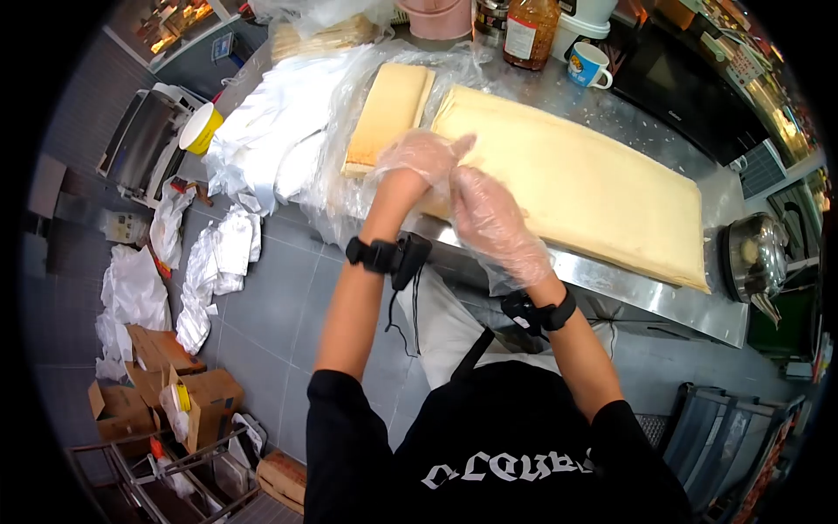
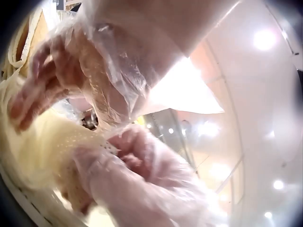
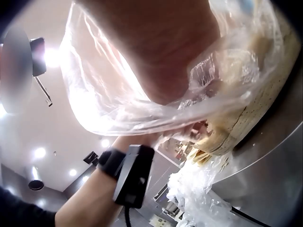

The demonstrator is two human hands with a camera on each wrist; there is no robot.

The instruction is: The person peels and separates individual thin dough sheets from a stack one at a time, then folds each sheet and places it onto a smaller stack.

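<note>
Both hands wear thin clear plastic gloves. My left hand [image 1: 417, 155] is over the near end of a large pale-yellow layered slab [image 1: 576, 179], its fingers loosely extended in the left wrist view. Just below it, my right hand [image 1: 493, 218] has curled fingers and pinches the clear plastic of the left glove [image 2: 102, 106] near the thumb. To the left lies a smaller yellow slab [image 1: 390, 109] with a browned edge, on clear plastic film [image 1: 336, 166]. In the right wrist view, the loose cuff of the right glove [image 3: 113, 118] hangs wide around the wrist.
A steel table [image 1: 646, 297] carries the slabs. Along its back stand a pink bucket [image 1: 436, 19], a jar of red-brown contents [image 1: 530, 35], a blue-and-white mug [image 1: 588, 65] and a black microwave [image 1: 685, 92]. A lidded pot [image 1: 755, 253] sits at the right; cardboard boxes [image 1: 205, 402] are on the floor.
</note>
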